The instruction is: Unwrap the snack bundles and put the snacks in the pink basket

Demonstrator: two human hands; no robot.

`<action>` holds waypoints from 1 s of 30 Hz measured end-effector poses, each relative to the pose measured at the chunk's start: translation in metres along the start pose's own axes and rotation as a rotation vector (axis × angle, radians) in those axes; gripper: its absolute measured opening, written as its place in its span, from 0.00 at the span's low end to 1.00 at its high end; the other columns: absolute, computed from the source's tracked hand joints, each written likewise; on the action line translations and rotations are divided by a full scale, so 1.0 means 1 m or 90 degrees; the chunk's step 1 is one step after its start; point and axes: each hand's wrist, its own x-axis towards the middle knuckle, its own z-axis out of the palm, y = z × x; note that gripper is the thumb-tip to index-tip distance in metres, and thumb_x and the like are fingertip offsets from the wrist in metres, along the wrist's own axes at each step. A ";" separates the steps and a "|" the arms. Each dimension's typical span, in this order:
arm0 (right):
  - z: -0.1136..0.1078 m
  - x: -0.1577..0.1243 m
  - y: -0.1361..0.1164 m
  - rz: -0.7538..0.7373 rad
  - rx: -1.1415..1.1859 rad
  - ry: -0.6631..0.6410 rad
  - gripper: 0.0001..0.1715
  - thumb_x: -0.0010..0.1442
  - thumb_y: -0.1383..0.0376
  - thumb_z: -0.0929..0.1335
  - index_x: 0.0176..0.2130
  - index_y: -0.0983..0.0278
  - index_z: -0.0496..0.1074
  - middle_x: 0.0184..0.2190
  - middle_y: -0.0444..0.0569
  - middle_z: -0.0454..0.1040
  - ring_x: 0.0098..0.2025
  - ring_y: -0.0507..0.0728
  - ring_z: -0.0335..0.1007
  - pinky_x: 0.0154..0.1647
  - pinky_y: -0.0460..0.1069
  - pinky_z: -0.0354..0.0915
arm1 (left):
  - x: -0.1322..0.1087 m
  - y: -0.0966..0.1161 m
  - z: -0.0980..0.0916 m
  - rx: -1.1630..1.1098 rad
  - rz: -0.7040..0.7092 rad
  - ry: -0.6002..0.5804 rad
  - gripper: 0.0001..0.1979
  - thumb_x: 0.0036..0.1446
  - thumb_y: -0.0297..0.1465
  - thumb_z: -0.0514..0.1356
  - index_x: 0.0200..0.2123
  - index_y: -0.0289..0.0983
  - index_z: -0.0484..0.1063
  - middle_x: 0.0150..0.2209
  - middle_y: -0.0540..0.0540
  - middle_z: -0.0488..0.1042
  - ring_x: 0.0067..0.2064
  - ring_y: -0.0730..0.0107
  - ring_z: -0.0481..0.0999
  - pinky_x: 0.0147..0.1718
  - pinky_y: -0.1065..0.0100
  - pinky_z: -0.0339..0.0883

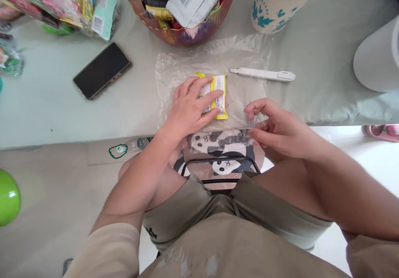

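My left hand (191, 105) lies palm down over a small yellow-and-white snack packet (220, 97), its fingers spread across the printed side. Under the packet a clear plastic bag (170, 68) is laid flat, its near edge hanging over the front of the table. At that edge my right hand (274, 124) has its thumb and curled fingers on the thin plastic, to the right of the packet; the index finger is held apart from the thumb. A white utility knife (264, 74) rests on the bag's right side, beyond my right hand.
A phone (102, 71) lies at left, near a heap of snack packages (75, 3). Behind the bag stand a pinkish glass bowl (187, 37) full of packets and a paper cup (268, 16). A white container (378, 55) is at right. Below the table edge is a panda-print stool (224, 166).
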 end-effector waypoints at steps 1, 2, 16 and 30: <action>-0.001 -0.001 0.000 0.012 0.001 0.002 0.28 0.59 0.59 0.72 0.57 0.55 0.64 0.48 0.49 0.71 0.24 0.49 0.70 0.21 0.48 0.66 | 0.000 -0.001 0.000 -0.002 -0.002 0.000 0.23 0.68 0.48 0.56 0.62 0.53 0.73 0.71 0.46 0.66 0.71 0.45 0.61 0.70 0.44 0.52; -0.001 -0.002 0.000 0.023 0.002 -0.004 0.32 0.60 0.57 0.72 0.60 0.54 0.62 0.48 0.50 0.73 0.24 0.50 0.71 0.22 0.48 0.67 | 0.000 -0.002 0.000 -0.003 -0.003 0.001 0.23 0.68 0.49 0.56 0.62 0.53 0.73 0.71 0.46 0.66 0.71 0.45 0.61 0.70 0.44 0.52; -0.003 -0.002 -0.011 0.040 -0.209 -0.196 0.14 0.63 0.61 0.66 0.47 0.59 0.76 0.20 0.39 0.73 0.20 0.50 0.61 0.25 0.46 0.59 | 0.000 -0.003 -0.001 -0.005 -0.005 -0.019 0.24 0.68 0.51 0.55 0.63 0.53 0.72 0.72 0.44 0.65 0.73 0.42 0.59 0.70 0.43 0.51; -0.044 -0.009 -0.002 0.040 -0.197 -0.349 0.11 0.65 0.58 0.67 0.38 0.58 0.78 0.22 0.44 0.75 0.22 0.53 0.69 0.22 0.46 0.61 | 0.000 -0.006 0.003 -0.002 -0.003 -0.015 0.25 0.68 0.52 0.56 0.64 0.54 0.72 0.72 0.45 0.65 0.72 0.43 0.60 0.69 0.44 0.51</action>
